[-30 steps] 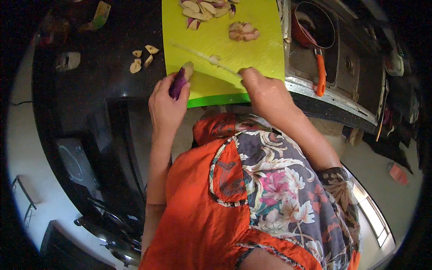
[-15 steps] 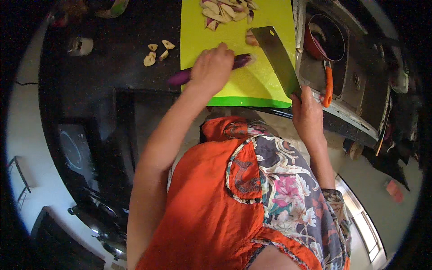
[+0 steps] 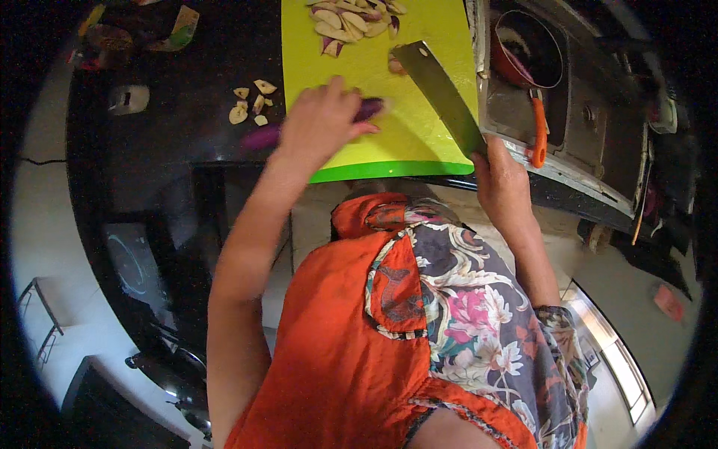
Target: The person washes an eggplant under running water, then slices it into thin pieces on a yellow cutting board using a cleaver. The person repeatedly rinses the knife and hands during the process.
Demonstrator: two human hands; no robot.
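A long purple eggplant [image 3: 369, 109] lies across the left edge of a yellow-green cutting board [image 3: 419, 142], its left end out over the dark counter. My left hand [image 3: 318, 123] covers its middle, fingers over the top and thumb stretched toward the right. My right hand [image 3: 502, 176] grips the handle end of a cleaver [image 3: 445, 97], whose broad blade slants up and left above the board, apart from the eggplant. Sliced eggplant pieces [image 3: 351, 21] are heaped at the board's far end. A small pale brownish piece [image 3: 396, 64] sits by the blade's tip.
Several pale cut scraps [image 3: 238, 113] lie on the dark counter [image 3: 179, 97] left of the board. To the right, a pan [image 3: 516, 71] with an orange handle [image 3: 539, 131] rests on the stove. A small whitish object [image 3: 129, 99] stands farther left.
My left hand and the eggplant have shifted left relative to the board. One more small piece shows among the scraps on the counter. The cleaver keeps nearly the same slant.
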